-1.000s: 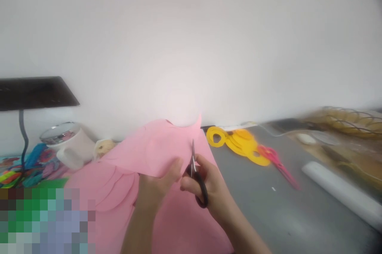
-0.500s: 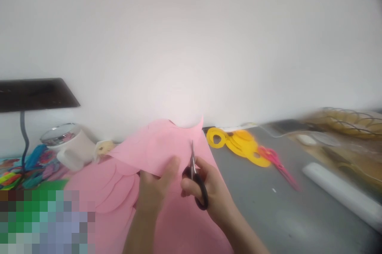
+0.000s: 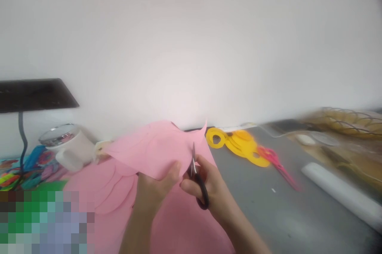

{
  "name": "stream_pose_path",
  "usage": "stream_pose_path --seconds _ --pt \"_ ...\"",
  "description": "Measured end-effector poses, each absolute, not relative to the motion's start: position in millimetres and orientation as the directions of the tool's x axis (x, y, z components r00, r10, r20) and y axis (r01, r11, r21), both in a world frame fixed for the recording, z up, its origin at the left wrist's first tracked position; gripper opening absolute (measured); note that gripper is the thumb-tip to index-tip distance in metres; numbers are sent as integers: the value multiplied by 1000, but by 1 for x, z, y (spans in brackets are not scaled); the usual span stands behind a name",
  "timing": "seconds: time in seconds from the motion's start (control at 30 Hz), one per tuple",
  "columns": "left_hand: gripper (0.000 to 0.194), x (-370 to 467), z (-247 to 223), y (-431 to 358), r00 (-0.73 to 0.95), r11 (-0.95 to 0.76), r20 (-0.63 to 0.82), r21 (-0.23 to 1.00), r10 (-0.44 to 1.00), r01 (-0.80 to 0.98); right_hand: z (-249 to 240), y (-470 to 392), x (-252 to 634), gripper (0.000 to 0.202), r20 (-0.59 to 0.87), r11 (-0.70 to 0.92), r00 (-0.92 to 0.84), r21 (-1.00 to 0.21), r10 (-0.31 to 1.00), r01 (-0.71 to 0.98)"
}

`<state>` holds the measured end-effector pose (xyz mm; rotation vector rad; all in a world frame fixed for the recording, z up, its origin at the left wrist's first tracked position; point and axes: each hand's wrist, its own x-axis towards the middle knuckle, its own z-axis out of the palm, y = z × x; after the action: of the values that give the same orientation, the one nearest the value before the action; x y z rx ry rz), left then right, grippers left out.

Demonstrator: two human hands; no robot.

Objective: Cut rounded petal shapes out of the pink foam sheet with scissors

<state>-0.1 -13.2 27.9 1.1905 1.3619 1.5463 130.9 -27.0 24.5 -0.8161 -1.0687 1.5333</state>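
Observation:
My left hand (image 3: 156, 190) pinches the near edge of a pink sheet of paper (image 3: 149, 146), thumb on top and the other fingers hidden underneath. Black-handled scissors (image 3: 202, 192) are gripped in my right hand (image 3: 210, 182), their blades pointing away from me over the sheet's right part. The blades look nearly closed. A narrow pointed tip of the sheet curls up at its far right corner. Below both hands lies more pink paper (image 3: 185, 222), and to the left several rounded pink cutouts (image 3: 116, 194) overlap one another.
Yellow paper rings (image 3: 246, 148) and pink scissors (image 3: 280, 168) lie on the grey table (image 3: 253, 206) to the right, near a white bar (image 3: 340, 194). At left stand a white mug (image 3: 74, 148) and colourful bundles (image 3: 32, 166). A white wall (image 3: 191, 47) rises behind.
The pink sheet has shifted slightly, and its right tip stands a little further right. My left hand has moved slightly left and down. The scissors have turned a little and their blades look closer together.

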Motion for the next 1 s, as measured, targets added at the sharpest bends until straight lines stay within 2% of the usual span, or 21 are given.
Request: stream_pose_path --seconds 0.3,0.53,0.83,1.0 --pt "58 -1 32 -14 -276 -208 220 975 936 74 27 -29 130 47 -6 -73 -215 -949 977 -308" --pt "51 -3 31 -14 -290 -180 189 982 938 60 25 -28 130 48 -41 -90 -199 -965 979 -244" --pt "56 0 31 -15 -301 -149 142 989 943 -1 23 -28 128 45 -57 -97 -180 -971 982 -220" --pt "48 1 38 -15 -248 -224 210 974 946 -30 22 -29 129 42 -59 -106 -203 -968 977 -227"
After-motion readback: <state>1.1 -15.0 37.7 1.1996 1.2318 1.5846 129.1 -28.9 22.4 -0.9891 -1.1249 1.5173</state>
